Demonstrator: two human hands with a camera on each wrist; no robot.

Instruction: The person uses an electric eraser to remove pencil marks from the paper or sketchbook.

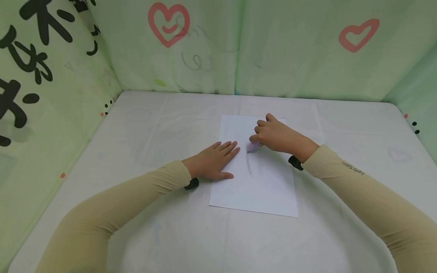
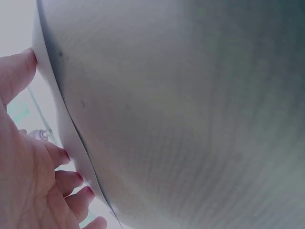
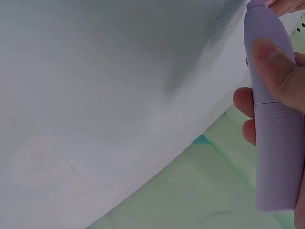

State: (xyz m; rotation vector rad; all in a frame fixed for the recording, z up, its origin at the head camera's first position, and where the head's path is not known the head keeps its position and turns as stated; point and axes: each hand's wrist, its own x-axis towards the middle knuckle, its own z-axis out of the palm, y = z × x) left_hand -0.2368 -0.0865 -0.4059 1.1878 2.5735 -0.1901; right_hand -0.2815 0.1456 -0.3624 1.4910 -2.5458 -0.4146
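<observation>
A white sheet of paper (image 1: 256,197) lies on the table, bearing a thin grey streak (image 1: 249,167). My left hand (image 1: 212,162) rests on its left edge, palm down with fingers spread. Over the sheet's upper right part, my right hand (image 1: 278,134) grips a thick lilac pen-shaped device (image 1: 253,146). The narrow tip points down at the paper, just above the streak. In the right wrist view, the thumb presses along the side of the device (image 3: 279,157), and small dark specks (image 3: 220,20) show on the paper near its tip.
A white cloth covers the table (image 1: 164,235). Green curtains (image 1: 273,57) with red hearts hang along the back, and a curtain with black lettering (image 1: 44,113) stands at the left. Dark wrist cameras (image 1: 295,162) sit under both wrists.
</observation>
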